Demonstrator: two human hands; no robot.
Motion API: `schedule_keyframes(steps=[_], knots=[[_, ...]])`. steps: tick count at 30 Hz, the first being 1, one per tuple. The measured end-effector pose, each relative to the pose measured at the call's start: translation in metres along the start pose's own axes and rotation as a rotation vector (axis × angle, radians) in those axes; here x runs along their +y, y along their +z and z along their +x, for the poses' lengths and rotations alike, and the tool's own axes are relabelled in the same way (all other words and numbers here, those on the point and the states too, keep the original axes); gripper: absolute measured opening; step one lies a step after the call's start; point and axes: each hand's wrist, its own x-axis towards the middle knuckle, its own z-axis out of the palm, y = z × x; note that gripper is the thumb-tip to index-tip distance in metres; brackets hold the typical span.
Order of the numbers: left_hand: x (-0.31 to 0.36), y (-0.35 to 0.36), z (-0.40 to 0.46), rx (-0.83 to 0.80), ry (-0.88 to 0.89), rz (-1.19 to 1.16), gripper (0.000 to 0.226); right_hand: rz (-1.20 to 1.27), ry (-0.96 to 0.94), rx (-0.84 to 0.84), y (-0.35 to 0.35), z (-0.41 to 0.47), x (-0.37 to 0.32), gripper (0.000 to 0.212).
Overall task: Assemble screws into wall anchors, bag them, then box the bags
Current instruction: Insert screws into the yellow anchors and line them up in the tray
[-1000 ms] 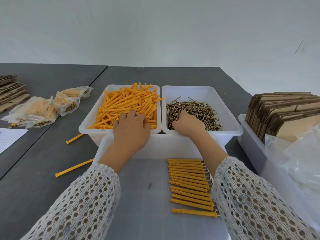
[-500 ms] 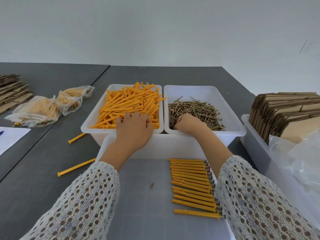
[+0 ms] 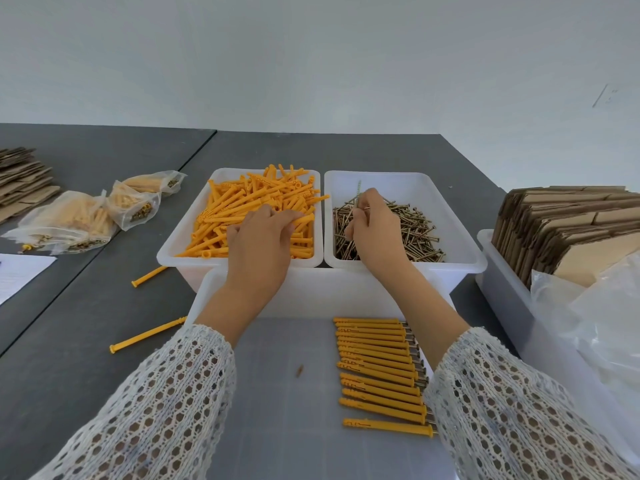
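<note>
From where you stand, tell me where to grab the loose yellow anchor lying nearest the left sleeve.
Pinch the loose yellow anchor at mid-shaft, coming from above with the grip across its length. It lies flat on the grey table, apart from other things, and its slim straight shaft looks easier to hold than the flared head.

Bright, even, diffuse light; shadows faint; no glare; sharp focus; wide-angle bending toward edges.

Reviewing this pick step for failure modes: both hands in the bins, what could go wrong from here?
1. The right hand pinches a screw out of a tangled pile; neighbours may lift with it and spill.
2. The left hand rests on heaped anchors that rise to the bin rim; more could roll out, like the two loose anchors on the table.
</note>
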Motion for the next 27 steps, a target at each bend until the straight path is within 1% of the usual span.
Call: schedule_keyframes(steps=[3,6,8,12,17,21,24,27], knots=[[0.0,-0.003,-0.001,0.06,0.052,-0.034,0.031,0.002,-0.102,0.012,0.003,-0.002,-0.005,0.017],[-0.001,-0.005,0.0,0.075,0.037,-0.057,0.03,-0.072,-0.165,0.025,0.003,-0.001,-0.006,0.017],[-0.001,-0.005,0.001,0.073,0.027,-0.067,0.03,-0.134,-0.18,0.03,0.003,0.001,-0.004,0.015],[-0.001,-0.004,0.001,0.053,0.04,-0.063,0.03,-0.164,-0.203,-0.001,0.005,0.001,-0.005,0.015],[0.002,-0.005,0.0,0.03,0.063,-0.072,0.029,-0.278,-0.295,0.013,0.01,-0.006,-0.005,0.016],[0.003,-0.006,-0.001,0.022,0.088,-0.067,0.028,-0.288,-0.366,-0.009,0.012,-0.011,-0.009,0.015],[-0.001,-0.004,0.0,0.034,0.056,-0.055,0.029,-0.29,-0.35,0.042,0.011,-0.011,-0.01,0.016],[-0.004,-0.004,0.002,0.046,0.007,-0.053,0.029,-0.255,-0.263,0.116,0.006,-0.007,-0.008,0.016]])
